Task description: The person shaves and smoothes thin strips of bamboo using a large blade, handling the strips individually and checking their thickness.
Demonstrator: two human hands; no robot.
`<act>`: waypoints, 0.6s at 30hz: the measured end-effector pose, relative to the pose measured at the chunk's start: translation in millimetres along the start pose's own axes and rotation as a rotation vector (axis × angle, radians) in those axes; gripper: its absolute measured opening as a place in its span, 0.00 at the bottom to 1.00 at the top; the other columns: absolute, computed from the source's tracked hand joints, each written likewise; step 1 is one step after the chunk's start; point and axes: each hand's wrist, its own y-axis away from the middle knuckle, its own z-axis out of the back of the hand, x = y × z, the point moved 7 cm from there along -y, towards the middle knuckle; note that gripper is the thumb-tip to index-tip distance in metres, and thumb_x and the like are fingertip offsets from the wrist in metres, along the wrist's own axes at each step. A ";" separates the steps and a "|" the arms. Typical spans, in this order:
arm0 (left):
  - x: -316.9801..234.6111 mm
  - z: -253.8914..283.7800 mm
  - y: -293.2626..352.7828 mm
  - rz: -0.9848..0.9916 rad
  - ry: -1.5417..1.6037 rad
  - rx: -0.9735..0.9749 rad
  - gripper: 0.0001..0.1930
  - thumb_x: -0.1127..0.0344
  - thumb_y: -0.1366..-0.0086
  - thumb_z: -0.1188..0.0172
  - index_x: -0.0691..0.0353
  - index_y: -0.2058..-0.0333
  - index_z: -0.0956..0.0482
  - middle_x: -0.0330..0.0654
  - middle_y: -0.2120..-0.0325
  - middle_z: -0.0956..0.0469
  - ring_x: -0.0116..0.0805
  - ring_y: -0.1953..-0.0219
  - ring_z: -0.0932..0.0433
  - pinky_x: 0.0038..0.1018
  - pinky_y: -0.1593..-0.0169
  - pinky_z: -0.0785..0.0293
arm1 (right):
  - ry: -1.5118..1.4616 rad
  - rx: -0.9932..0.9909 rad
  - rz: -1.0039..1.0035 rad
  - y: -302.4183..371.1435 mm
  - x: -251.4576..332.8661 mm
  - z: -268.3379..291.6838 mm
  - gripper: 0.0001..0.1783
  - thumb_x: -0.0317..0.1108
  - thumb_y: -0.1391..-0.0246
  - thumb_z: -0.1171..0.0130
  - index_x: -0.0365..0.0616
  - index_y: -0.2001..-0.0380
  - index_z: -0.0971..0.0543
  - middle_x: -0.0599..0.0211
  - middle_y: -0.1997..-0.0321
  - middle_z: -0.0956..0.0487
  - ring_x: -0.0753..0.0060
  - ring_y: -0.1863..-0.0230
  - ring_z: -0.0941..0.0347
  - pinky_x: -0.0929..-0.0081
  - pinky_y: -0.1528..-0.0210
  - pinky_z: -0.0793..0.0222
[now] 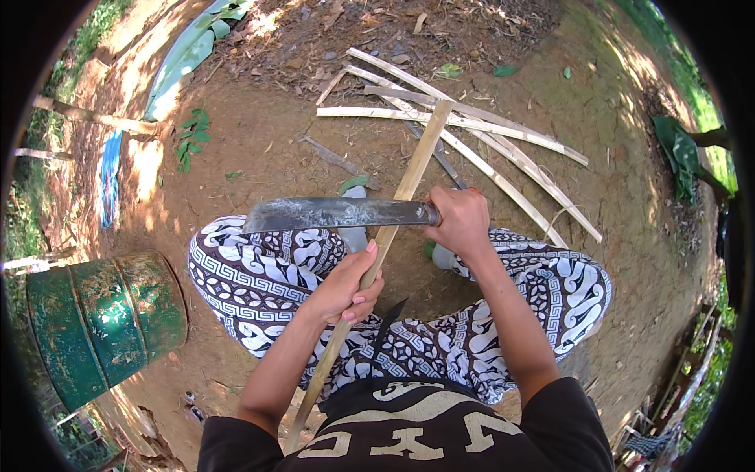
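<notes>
My right hand (458, 220) is closed round the handle of a machete (338, 214), whose broad, worn dark blade points left. The blade lies across a long wooden strip (421, 157), over its middle part. My left hand (348, 289) grips that strip lower down, thumb along it and fingers wrapped beneath. The strip slants from beside my left hip up to the far right, where its far end reaches over a loose pile of pale wooden strips (487, 161). Whether the blade's edge touches the wood I cannot tell.
My patterned trouser legs (259, 291) are spread on either side. A rusty green drum (106, 322) lies at the left. A large banana leaf (185, 55) is at the far left, a leafy sprig (193, 138) nearer. Wood chips and dry leaves (377, 39) litter the bare soil.
</notes>
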 end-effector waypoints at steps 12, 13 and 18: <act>10.3 -2.6 1.1 0.048 -0.072 -0.002 0.24 0.42 0.22 0.61 0.58 0.67 0.37 0.31 0.91 0.42 0.22 0.96 0.42 0.22 0.93 0.44 | 0.162 -0.080 -0.433 1.8 -97.2 15.9 0.11 0.37 0.56 0.34 0.43 0.79 0.23 0.53 0.83 0.23 0.47 0.77 0.23 0.55 0.72 0.26; 8.2 -2.9 0.6 0.048 -0.077 0.007 0.24 0.42 0.22 0.61 0.58 0.67 0.37 0.31 0.91 0.42 0.22 0.96 0.42 0.22 0.93 0.44 | 0.123 -0.080 -0.362 2.9 -85.3 12.9 0.10 0.37 0.56 0.34 0.43 0.79 0.23 0.54 0.82 0.22 0.47 0.77 0.22 0.55 0.71 0.26; 4.1 -2.6 4.7 0.033 -0.062 0.016 0.25 0.42 0.22 0.61 0.59 0.69 0.37 0.31 0.91 0.42 0.22 0.96 0.42 0.22 0.93 0.43 | 0.137 -0.036 -0.477 0.7 -105.2 12.4 0.11 0.37 0.55 0.35 0.40 0.77 0.22 0.51 0.75 0.19 0.44 0.73 0.21 0.52 0.67 0.26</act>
